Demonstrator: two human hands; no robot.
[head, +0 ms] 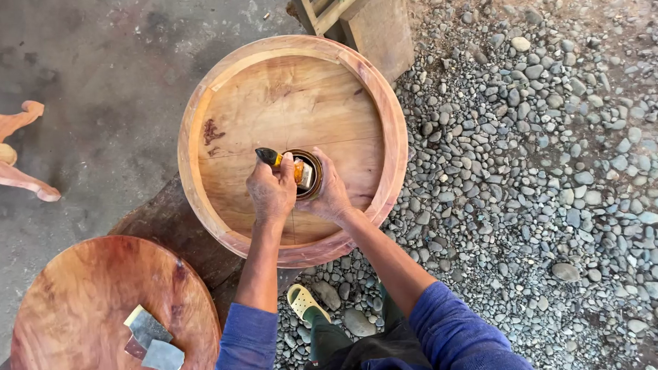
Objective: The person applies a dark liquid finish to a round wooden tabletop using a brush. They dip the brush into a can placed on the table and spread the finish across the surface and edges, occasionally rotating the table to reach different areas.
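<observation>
Small round tin (308, 175) sat inside the big round wooden tray (196, 124), near its centre. Right hand (329, 192) cupped the tin's side, grip closed on it. Left hand (271, 188) was clenched on a yellow-handled tool (273, 158), tip down in the tin. Contents looked amber; couldn't tell more. Metal scrapers (150, 338) lay on the round wooden surface (71, 311), well apart.

we stand over a round wooden tray (291, 91) that rests on a plank (171, 225). in its middle sits a small tin (308, 174), with our left hand (271, 192) on its left holding a brush (273, 158) and our right hand (331, 195) on its right. a round wooden top (78, 303) lies nearer us to the left, with scrapers (152, 341) on it. gravel (547, 177) spreads to the right, a wooden frame (352, 16) stands beyond the tray, and carved legs (7, 152) lie far left.
</observation>
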